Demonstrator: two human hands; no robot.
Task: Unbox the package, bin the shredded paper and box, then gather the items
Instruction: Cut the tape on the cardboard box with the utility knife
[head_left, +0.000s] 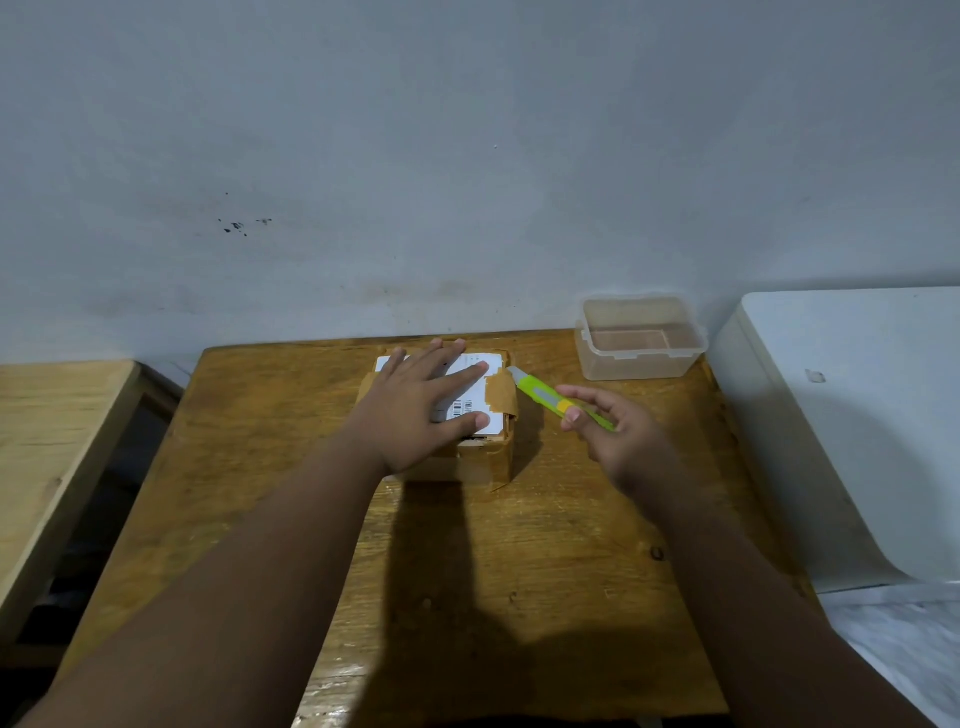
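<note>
A small cardboard box (488, 457), sealed with brown tape and bearing a white shipping label, sits at the far middle of the wooden table (467, 545). My left hand (421, 410) lies flat on the box's top with fingers spread, pressing it down. My right hand (613, 431) holds a green and yellow utility knife (545, 397) just right of the box. The knife's blade end points at the box's upper right edge, close to the tape.
An empty clear plastic container (641, 338) stands at the table's far right corner by the wall. A white bin or appliance (857, 426) stands right of the table. A lighter wooden table (57, 431) is at the left.
</note>
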